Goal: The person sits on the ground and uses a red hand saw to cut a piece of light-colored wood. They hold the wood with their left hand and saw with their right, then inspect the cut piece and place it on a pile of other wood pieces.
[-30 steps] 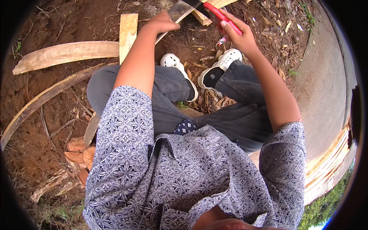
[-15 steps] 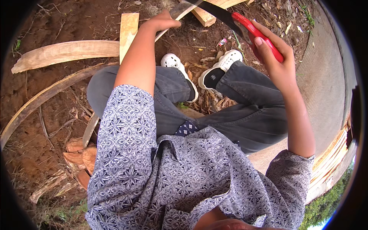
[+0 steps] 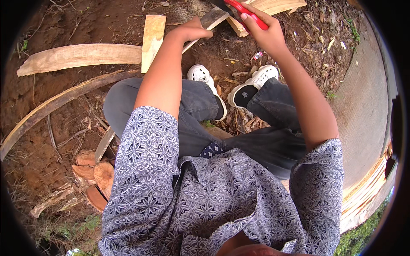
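Note:
My right hand (image 3: 268,33) is wrapped round the red handle of a hand saw (image 3: 257,19). The saw's dark blade runs up and left to the top edge of the view, where the picture cuts it off. A narrow wooden strip (image 3: 215,18) lies at the blade, and my left hand (image 3: 193,32) grips its near part. The blade appears to cross the strip's far end, though the exact contact is hard to see. Beyond the strip, a paler piece of wood (image 3: 237,26) rests close to the saw, and a longer light board (image 3: 277,6) extends to the right.
Left of my forearm lie a short upright board (image 3: 153,40), a wide curved plank (image 3: 81,59) and a long thin curved strip (image 3: 64,99). Cut wood chunks (image 3: 103,176) are heaped at lower left. My white shoes (image 3: 200,74) stand on leaf-strewn soil; a grey sheet (image 3: 363,98) is at right.
My right hand has pushed the saw forward and to the left, so less of the blade shows. My left hand keeps its grip on the strip. The whole view has shifted slightly.

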The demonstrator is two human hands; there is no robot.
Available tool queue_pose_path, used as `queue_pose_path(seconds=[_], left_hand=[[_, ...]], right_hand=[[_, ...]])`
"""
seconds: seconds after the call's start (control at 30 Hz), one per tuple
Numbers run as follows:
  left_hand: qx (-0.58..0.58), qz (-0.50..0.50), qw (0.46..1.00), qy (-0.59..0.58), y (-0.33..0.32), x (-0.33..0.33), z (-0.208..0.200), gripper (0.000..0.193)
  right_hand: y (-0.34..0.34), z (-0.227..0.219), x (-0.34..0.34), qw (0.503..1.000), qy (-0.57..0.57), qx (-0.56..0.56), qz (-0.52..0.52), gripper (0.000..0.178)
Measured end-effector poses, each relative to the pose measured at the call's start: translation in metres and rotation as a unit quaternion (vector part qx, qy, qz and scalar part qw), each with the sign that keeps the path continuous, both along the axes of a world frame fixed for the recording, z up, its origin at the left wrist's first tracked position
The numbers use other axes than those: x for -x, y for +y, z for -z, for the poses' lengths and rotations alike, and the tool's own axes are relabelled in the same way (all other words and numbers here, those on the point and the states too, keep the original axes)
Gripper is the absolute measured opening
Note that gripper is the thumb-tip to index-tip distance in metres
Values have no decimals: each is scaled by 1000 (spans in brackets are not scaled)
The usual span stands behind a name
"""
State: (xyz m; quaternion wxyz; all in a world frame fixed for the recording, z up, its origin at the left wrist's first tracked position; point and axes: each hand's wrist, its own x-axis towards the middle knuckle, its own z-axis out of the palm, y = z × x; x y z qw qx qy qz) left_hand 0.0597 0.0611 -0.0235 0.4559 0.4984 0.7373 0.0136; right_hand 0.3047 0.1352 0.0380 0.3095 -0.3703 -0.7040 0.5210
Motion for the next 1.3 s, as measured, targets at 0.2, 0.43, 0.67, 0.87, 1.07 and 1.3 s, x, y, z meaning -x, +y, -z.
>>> queue_pose_path(seconds=[0.2, 0.43, 0.67, 0.87, 1.07, 1.3], left_hand=[[-3, 6, 1000, 16, 2, 6, 23, 90], [-11, 8, 1000, 0, 10, 10, 32, 87], [21, -9, 1000, -4, -6, 22, 25, 87], [-14, -46, 999, -9, 15, 19, 43, 85], [6, -22, 1000, -15, 5, 25, 17, 86], [45, 14, 994, -99, 16, 39, -5, 55]], right_hand=[[-19, 14, -43, 994, -17, 93, -50, 51], [-27, -68, -104, 991, -113, 70, -36, 48], [-36, -156, -114, 988, -141, 65, -20, 42], [16, -57, -5, 997, -77, 12, 5, 35], [-2, -34, -40, 997, -77, 13, -23, 41], [-28, -31, -69, 993, -34, 104, -32, 50]])
